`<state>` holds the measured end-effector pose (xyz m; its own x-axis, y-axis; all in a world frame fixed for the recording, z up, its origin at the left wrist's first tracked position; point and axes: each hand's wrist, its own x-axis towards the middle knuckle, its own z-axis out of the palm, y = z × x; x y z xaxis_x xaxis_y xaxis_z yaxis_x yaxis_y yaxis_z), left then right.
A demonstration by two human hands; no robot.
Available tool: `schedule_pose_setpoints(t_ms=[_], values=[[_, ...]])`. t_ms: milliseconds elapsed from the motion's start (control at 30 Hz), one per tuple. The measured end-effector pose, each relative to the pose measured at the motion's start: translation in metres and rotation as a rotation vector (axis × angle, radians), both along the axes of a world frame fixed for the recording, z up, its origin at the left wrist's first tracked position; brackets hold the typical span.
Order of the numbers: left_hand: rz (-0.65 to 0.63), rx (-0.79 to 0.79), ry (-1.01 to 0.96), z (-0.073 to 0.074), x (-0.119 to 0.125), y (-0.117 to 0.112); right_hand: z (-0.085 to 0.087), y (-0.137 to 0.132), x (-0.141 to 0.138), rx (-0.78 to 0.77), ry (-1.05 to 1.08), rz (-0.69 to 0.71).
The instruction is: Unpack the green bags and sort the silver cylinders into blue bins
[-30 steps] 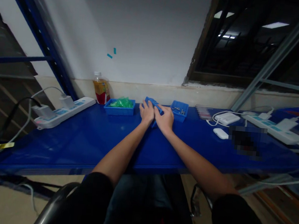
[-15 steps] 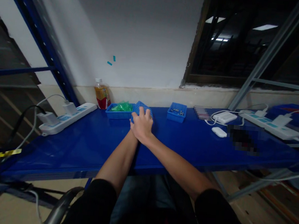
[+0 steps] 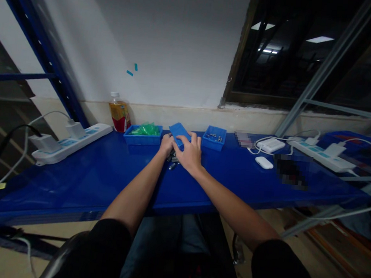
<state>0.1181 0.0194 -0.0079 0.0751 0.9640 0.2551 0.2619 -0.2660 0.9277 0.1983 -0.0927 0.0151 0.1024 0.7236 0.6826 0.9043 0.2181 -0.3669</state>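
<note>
My right hand (image 3: 189, 153) grips a small blue plastic tray (image 3: 178, 131), tipped up over the blue table (image 3: 104, 175). My left hand (image 3: 166, 145) is closed on the tray's left edge. A few small metal parts (image 3: 172, 161) lie on the table just below both hands. To the left stands a blue tray of green pieces (image 3: 143, 132). To the right stands a blue tray with small metal parts (image 3: 214, 138).
A drink bottle (image 3: 118, 113) stands at the wall. A white power strip (image 3: 64, 143) with plugs lies at the left; another power strip (image 3: 317, 152), white chargers (image 3: 270, 144) and cables lie at the right. Blue shelf posts rise at the left, grey ones at the right.
The tipped blue tray moved left, then back toward the middle. Small metal parts now lie on the table beneath it. The left hand shows again beside the right.
</note>
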Motion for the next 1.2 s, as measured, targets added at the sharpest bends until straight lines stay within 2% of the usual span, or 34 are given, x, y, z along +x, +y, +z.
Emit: schedule_pose_setpoints(t_ms=[400,600,767,833,900,967,1033,1067,1133,1200], values=[[-0.076,0.124,0.453,0.003,-0.018,0.007,-0.004,0.016,0.06,0.071,-0.122,0.187],[-0.197,0.152,0.64,0.002,-0.02,0.008,-0.001,0.027,0.069,0.168,-0.249,0.244],[-0.304,0.206,0.785,0.0,-0.02,0.001,0.027,0.074,0.075,0.176,-0.094,0.179],[-0.323,0.207,0.83,-0.001,-0.02,-0.004,0.041,0.102,0.08,0.094,0.041,0.114],[-0.339,0.191,0.865,0.002,-0.02,-0.01,0.051,0.131,0.087,-0.051,0.149,0.078],[-0.347,0.152,0.896,0.012,-0.023,-0.022,0.054,0.155,0.093,-0.192,0.198,0.086],[-0.323,0.112,0.912,0.03,-0.032,-0.044,0.051,0.173,0.097,-0.297,0.209,0.116],[-0.301,0.106,0.909,0.039,-0.04,-0.06,0.049,0.179,0.098,-0.347,0.21,0.131],[-0.233,0.176,0.771,0.054,-0.063,-0.101,0.045,0.188,0.1,-0.43,0.199,0.152],[-0.244,0.141,0.588,0.058,-0.093,-0.15,0.045,0.19,0.103,-0.471,0.173,0.151]])
